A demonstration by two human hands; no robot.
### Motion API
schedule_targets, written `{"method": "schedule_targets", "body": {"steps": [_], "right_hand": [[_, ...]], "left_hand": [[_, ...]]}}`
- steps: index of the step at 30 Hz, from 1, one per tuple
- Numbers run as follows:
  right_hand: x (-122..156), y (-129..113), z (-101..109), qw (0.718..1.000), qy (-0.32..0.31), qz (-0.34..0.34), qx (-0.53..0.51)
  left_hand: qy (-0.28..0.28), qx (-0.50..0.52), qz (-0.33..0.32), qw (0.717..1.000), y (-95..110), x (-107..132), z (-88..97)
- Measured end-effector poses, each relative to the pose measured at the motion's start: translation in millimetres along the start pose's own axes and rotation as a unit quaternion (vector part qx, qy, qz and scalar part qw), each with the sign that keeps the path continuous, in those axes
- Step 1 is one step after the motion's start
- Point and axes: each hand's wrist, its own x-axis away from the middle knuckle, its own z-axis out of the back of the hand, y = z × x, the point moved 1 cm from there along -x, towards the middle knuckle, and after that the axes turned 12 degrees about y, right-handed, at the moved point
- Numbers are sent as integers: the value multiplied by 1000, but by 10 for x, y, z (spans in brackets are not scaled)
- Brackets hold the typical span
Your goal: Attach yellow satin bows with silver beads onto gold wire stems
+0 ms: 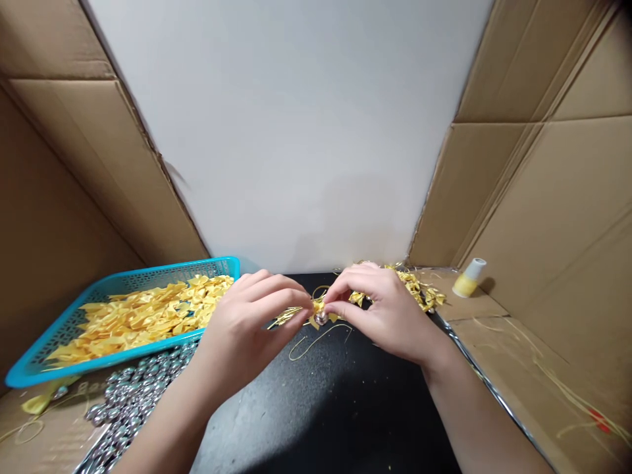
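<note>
Left, bows [148, 313] lie in a basket [123, 357] behind loose beads [135, 392]; right, a spool [468, 278] stands on cardboard [481, 306].

"How's the light?"
"Bright on the hands [253, 322] and white panel [296, 125], with faint shadows low on the panel; the left cardboard [44, 178] is dimmer."
"Any glare?"
"A sheen on the black tabletop [251, 401] beside deep shadow; glints on silver beads [143, 388]."
"Distortion?"
"Stretch toward the edges; the top right corner darkens."

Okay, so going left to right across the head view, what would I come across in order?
Blue basket of yellow pieces, left hand, small yellow ribbon piece between the fingertips, right hand, thread spool, red patch at the far right.
</note>
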Motion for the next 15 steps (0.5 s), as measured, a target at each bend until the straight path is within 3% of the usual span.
{"method": "schedule_targets", "body": {"steps": [9,15], "right_hand": [[0,0,-33,999,-27,-21,15],[4,-15,-15,997,-61,-24,28]], "left_hand": [[-70,-29,12,997,-59,18,-37],[-151,51,118,980,-65,45,-23]]}}
